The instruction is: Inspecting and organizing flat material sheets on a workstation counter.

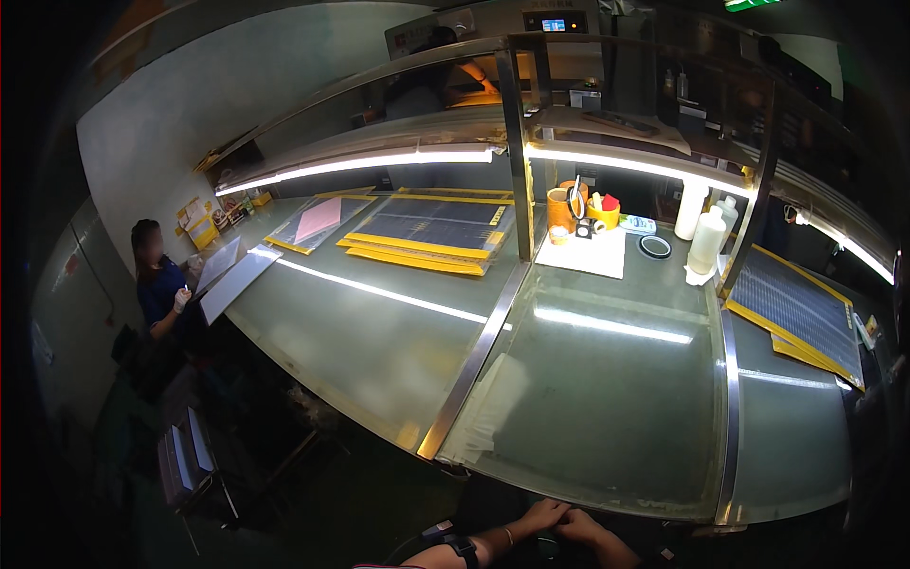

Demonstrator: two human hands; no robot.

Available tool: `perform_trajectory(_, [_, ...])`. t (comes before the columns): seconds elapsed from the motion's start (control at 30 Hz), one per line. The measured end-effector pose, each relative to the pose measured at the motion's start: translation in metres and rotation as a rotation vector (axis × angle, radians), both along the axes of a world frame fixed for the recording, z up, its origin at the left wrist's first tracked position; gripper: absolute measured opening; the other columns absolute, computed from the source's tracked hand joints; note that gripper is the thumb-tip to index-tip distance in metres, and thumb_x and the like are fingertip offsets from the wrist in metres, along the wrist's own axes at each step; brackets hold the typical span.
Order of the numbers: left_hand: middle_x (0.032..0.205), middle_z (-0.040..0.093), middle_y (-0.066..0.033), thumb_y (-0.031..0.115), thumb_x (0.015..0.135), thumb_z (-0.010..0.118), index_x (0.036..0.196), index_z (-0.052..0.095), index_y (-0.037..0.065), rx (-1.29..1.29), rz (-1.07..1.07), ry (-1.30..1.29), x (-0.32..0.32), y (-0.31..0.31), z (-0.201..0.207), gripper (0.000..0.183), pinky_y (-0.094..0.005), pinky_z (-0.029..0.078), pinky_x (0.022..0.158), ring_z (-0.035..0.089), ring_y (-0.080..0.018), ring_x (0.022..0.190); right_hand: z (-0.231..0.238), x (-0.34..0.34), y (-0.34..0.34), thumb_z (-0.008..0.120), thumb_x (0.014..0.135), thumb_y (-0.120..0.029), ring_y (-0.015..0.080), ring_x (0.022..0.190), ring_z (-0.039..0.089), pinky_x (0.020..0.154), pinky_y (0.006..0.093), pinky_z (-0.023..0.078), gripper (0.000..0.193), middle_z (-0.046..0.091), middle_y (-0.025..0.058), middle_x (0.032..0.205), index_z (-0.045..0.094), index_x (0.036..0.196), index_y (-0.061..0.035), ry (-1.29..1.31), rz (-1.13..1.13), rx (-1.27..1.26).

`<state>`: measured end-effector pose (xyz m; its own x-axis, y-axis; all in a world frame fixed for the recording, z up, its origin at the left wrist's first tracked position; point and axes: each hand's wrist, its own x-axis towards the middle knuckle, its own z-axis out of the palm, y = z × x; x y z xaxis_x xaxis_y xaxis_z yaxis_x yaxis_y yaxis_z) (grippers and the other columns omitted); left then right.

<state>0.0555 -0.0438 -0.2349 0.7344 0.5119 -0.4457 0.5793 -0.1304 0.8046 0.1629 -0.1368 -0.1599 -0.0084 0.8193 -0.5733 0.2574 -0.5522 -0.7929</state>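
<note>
Low in the picture, below the table's front edge, my left hand and my right hand meet in front of me. The fingers of both look curled in and pressed together where the hands touch. Whatever is between them, if anything, is hidden. A dark watch and a thin bracelet sit on my left wrist. Nearest to both hands is the glass-topped table, and neither hand touches its top. Pale sheets show at the left of this glass panel.
Yellow-edged dark panels are stacked on the left, more on the right. White bottles, a tape roll and orange containers stand at the back. Metal posts rise there. A person sits far left holding a white board.
</note>
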Motion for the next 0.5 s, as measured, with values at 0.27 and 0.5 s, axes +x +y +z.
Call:
perform_trajectory(0.27, [0.112, 0.057, -0.0195, 0.037, 0.086, 0.047, 0.113, 0.055, 0.004, -0.022, -0.014, 0.003, 0.0, 0.001, 0.001, 0.044, -0.037, 0.042, 0.088, 0.053, -0.0336, 0.106, -0.037, 0.0, -0.003, 0.061, 0.077, -0.025, 0.0148, 0.084, 0.06, 0.072, 0.0291, 0.046, 0.034, 0.065, 0.0109, 0.09, 0.062, 0.098, 0.0015, -0.063, -0.079, 0.09])
perform_trajectory(0.5, [0.108, 0.058, -0.0201, 0.038, 0.086, 0.047, 0.111, 0.055, 0.003, -0.034, -0.017, -0.022, 0.0, 0.002, 0.005, 0.044, -0.037, 0.044, 0.084, 0.055, -0.0338, 0.101, -0.029, 0.0, -0.002, 0.056, 0.082, -0.03, 0.0158, 0.082, 0.06, 0.071, 0.0295, 0.046, 0.035, 0.065, 0.0114, 0.088, 0.063, 0.1, -0.0009, -0.098, -0.095, 0.111])
